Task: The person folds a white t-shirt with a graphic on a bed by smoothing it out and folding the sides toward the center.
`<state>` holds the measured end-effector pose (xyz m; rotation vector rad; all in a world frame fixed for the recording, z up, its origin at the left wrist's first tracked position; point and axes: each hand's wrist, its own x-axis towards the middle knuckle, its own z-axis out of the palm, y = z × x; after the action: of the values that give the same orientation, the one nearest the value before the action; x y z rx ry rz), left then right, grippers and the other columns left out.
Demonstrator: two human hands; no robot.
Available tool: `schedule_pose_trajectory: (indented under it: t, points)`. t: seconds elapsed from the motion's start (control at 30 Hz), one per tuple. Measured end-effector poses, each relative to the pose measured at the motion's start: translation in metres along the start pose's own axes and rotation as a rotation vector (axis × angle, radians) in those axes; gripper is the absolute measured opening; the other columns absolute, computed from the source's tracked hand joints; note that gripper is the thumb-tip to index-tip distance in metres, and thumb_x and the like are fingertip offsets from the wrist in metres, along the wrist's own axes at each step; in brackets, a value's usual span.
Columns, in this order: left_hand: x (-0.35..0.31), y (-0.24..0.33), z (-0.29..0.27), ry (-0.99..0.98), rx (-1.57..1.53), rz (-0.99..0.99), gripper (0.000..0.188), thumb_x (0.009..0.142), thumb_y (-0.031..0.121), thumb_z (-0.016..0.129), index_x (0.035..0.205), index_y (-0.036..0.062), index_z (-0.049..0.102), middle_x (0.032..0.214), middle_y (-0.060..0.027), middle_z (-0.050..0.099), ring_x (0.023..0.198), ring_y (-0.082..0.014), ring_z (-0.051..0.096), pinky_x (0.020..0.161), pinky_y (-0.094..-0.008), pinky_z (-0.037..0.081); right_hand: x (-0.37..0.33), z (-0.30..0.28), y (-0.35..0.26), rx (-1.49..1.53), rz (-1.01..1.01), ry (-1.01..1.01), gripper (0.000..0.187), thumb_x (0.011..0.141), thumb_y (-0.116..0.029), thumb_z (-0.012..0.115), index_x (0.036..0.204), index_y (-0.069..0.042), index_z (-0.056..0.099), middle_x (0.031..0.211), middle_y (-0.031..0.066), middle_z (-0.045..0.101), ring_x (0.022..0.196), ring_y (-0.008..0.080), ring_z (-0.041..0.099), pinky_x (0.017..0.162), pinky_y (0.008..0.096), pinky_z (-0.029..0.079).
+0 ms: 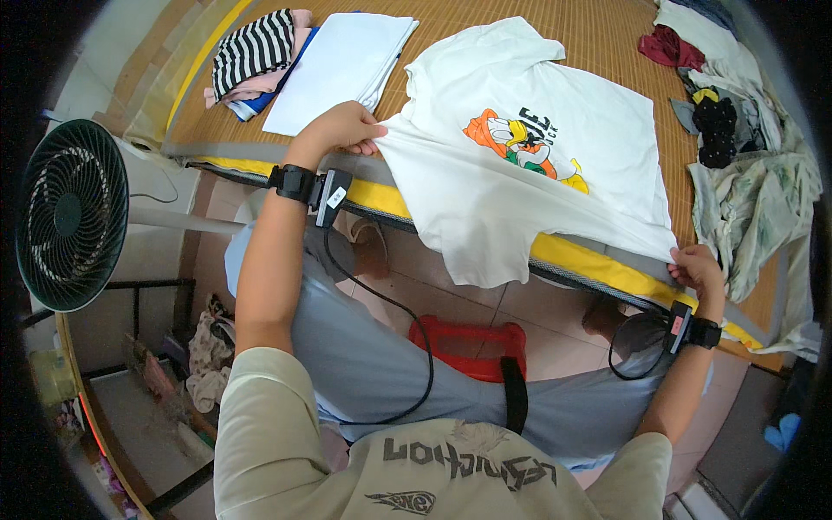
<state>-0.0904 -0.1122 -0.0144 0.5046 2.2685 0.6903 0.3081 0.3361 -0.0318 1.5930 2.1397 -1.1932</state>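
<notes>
A white T-shirt with a cartoon duck print is spread on the bamboo mat, its near part hanging over the bed's edge. My left hand pinches the shirt at its left side, fingers closed on the cloth. At the lower right, my right hand grips another edge of the same shirt. The fabric is pulled taut between the two hands, with creases running across it. Both wrists wear black straps with small devices and cables.
Folded white cloth and a striped garment pile lie at the far left. Loose clothes are heaped along the right. A fan stands at left, and a red plastic stool is below the bed's yellow edge.
</notes>
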Motion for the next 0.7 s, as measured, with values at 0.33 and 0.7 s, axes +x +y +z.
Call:
schedule_pose_trajectory:
  t: [0.33,0.7]
  points:
    - [-0.028,0.059,0.042,0.510,0.754,0.135,0.023,0.075,0.018,0.067,0.086,-0.0013,0.064,0.093,-0.0205,0.063,0.083,-0.0319,0.061,0.069,-0.0384,0.050,-0.044,0.021,-0.039,-0.407,-0.572,0.492,0.029,0.067,-0.020,0.069,0.082,0.002,0.058,0.069,0.0179,0.057,0.066,0.0318,0.058,0.061,0.0367,0.046]
    - [-0.015,0.067,0.157,0.301,0.790,0.532,0.073,0.089,0.046,0.046,0.142,0.0013,0.021,0.144,-0.0298,0.016,0.134,-0.0431,0.017,0.103,-0.0595,0.022,-0.024,0.099,-0.071,-0.548,-0.920,0.282,0.053,0.093,-0.033,0.043,0.129,0.007,0.042,0.135,0.0269,0.038,0.127,0.0387,0.036,0.106,0.0390,0.029]
